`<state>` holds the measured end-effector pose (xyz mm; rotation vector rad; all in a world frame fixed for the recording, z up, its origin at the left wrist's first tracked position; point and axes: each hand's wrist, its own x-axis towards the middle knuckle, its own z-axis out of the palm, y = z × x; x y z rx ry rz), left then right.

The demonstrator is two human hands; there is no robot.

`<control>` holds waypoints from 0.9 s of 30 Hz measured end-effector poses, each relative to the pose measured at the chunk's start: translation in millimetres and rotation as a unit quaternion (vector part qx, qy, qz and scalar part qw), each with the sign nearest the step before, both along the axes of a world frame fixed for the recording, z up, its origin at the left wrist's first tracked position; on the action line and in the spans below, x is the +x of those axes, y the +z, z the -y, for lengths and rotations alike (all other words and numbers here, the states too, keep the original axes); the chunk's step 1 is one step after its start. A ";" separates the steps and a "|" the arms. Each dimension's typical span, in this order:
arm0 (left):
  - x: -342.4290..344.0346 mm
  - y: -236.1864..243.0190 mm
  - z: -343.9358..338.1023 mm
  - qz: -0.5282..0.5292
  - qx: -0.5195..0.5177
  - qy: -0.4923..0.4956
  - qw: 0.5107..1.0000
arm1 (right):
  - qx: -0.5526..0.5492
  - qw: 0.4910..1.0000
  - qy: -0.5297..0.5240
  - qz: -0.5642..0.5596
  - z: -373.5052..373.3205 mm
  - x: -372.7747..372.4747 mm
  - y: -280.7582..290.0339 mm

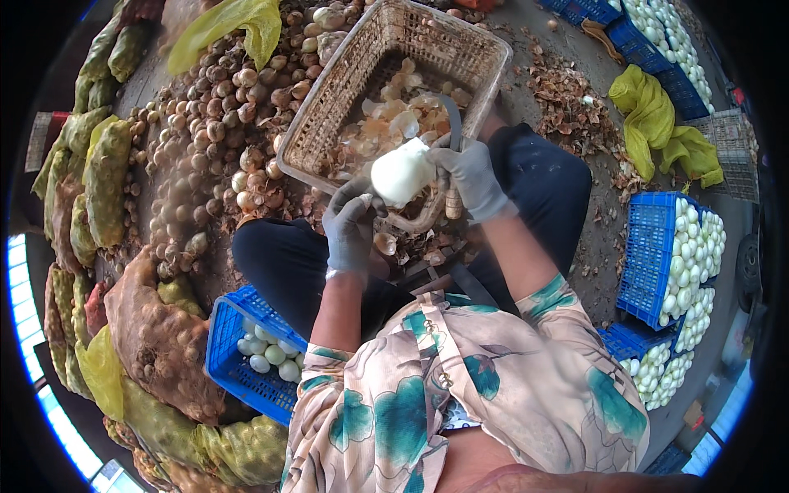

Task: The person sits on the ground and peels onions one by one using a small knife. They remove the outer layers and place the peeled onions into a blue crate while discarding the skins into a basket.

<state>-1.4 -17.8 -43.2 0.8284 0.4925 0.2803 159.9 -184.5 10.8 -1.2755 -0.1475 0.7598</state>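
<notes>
A large peeled white onion (pixel 400 174) is between my two gloved hands, above the rim of a dirty plastic crate (pixel 297 135). My left hand (pixel 352 223), in a grey glove, has its fingers curled in at the onion's lower left side; a small pale bit shows at its fingertips. My right hand (pixel 472 176), also in a grey glove, is closed around a knife with a curved blade (pixel 454 123) and a wooden handle (pixel 453 204). Its fingertips meet the onion's right end. Loose onion skins (pixel 403 97) lie inside the crate.
Unpeeled onions (pixel 246 90) are heaped at the left, beside filled mesh sacks (pixel 152 337). A blue crate (pixel 226 349) with peeled onions stands by my left leg. More blue crates (pixel 645 255) of peeled onions stand right. Yellow netting (pixel 641 115) and scattered skins (pixel 567 99) lie on the ground.
</notes>
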 end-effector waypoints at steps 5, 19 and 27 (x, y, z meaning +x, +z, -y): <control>14.4 -8.3 -3.2 0.063 -0.066 -0.065 0.994 | 0.054 0.994 0.092 -0.013 -5.3 -10.1 11.7; 13.0 18.5 3.4 -0.016 0.014 -0.059 0.998 | 0.030 0.993 0.108 -0.029 3.4 -12.7 10.5; -0.4 5.0 -3.0 0.168 -0.265 -0.071 0.947 | 0.180 0.960 -0.104 -0.189 13.5 19.2 2.4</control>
